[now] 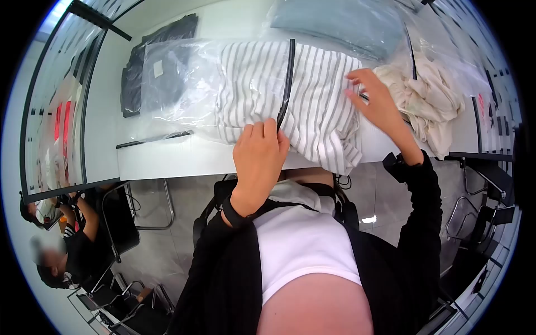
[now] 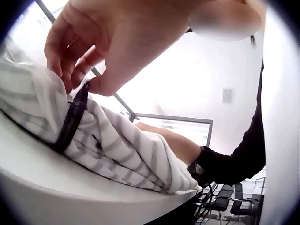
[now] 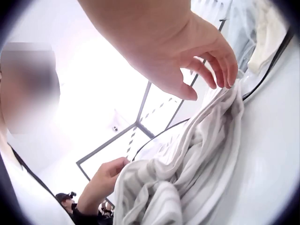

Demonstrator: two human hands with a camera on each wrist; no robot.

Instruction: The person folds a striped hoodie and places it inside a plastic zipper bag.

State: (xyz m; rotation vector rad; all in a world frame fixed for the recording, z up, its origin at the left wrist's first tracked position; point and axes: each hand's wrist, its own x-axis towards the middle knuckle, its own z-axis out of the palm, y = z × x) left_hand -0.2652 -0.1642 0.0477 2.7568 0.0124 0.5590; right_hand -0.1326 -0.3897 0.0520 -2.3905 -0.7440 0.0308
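Note:
A white-and-grey striped garment (image 1: 329, 95) lies partly inside a clear plastic bag (image 1: 204, 106) on the white table. The bag's mouth has a black strip (image 1: 287, 78) that crosses over the cloth. At the near end of this strip, my left hand (image 1: 258, 156) pinches the bag edge between thumb and fingers; the left wrist view shows the black strip (image 2: 75, 119) right under the fingertips. Over the garment's right end, my right hand (image 1: 377, 100) has its fingers loosely bent and spread from the thumb. In the right wrist view its fingertips are right at the striped fabric (image 3: 201, 136).
Dark folded clothing (image 1: 131, 84) lies at the back left, partly under the bag. A bagged blue-grey garment (image 1: 340, 25) is at the back, and a crumpled cream garment (image 1: 432, 106) at the right. Clear panels flank the table; another person (image 1: 72, 251) sits at the left.

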